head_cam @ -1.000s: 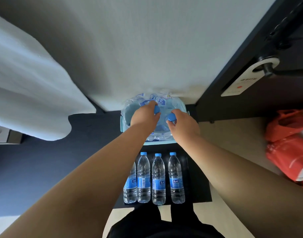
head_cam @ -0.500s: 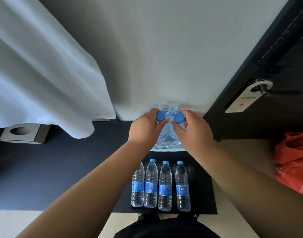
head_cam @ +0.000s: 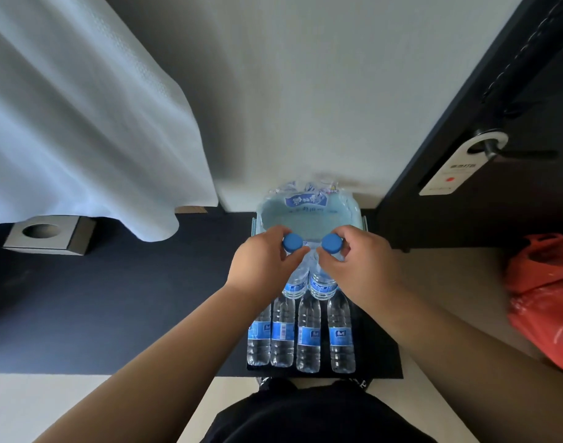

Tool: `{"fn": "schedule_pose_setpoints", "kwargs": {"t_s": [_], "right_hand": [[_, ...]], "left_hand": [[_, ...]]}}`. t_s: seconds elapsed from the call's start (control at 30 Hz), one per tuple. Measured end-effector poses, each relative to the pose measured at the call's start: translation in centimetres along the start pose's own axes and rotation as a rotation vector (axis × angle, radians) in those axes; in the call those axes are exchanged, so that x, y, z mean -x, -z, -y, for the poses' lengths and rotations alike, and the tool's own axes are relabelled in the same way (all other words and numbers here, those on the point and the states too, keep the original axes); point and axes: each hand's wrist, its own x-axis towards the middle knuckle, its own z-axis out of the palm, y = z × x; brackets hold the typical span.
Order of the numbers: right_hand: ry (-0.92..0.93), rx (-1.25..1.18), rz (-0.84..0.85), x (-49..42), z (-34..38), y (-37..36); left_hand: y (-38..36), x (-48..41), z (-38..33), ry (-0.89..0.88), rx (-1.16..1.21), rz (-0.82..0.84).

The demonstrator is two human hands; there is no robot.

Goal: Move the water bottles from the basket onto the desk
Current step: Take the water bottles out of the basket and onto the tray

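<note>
Bottles in hand: left hand (head_cam: 264, 263) clamps the left bottle (head_cam: 295, 276) below its cap; right hand (head_cam: 358, 263) clamps the right bottle (head_cam: 322, 278) the same way, both hanging between the basket (head_cam: 353, 206) and the row.
Row: four bottles (head_cam: 300, 335) upright on the table (head_cam: 114, 298), just near of the basket.
Risk: narrow neck holds may slip, letting a bottle swing into the row.
Cause: descending too close; setting down beside the row looks safer.

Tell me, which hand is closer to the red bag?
The right hand. The red bag lies far off on that hand's side. The left hand is farther away, beyond the right one, each with its grip on a bottle.
</note>
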Motion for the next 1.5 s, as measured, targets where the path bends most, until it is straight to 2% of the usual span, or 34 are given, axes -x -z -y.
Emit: {"fn": "schedule_pose_setpoints", "kwargs": {"t_s": [0.27, 0.4, 0.67, 0.83, 1.2, 1.33, 1.5], "right_hand": [[-0.225, -0.042, 0.256, 2.3, -4.3, -5.0], [-0.369, -0.049, 0.333, 3.9, -6.9, -6.9], [-0.555, -0.047, 0.378, 3.8, -9.6, -10.1], [-0.584, 0.081, 0.412, 2.6, -10.6, -12.2], [-0.719, 0.143, 0.411, 0.8, -14.5, -15.9], [-0.738, 0.139, 0.451, 1.1, -15.8, -16.4], [-0.743, 0.150, 0.424, 2.4, -17.1, -15.6]], "left_hand": [[-6.3, 2.1, 4.7, 0.245, -0.030, 0.275], [-9.0, 3.6, 6.8, 0.300, -0.068, 0.377], [-12.2, 2.5, 9.4, 0.431, -0.141, 0.429], [-14.4, 1.1, 10.3, 0.523, -0.182, 0.394], [-19.0, -2.6, 10.6, 0.513, -0.296, 0.513], [-19.9, -1.6, 10.5, 0.490, -0.315, 0.575], [-20.4, 1.6, 11.6, 0.416, -0.377, 0.606]]}}
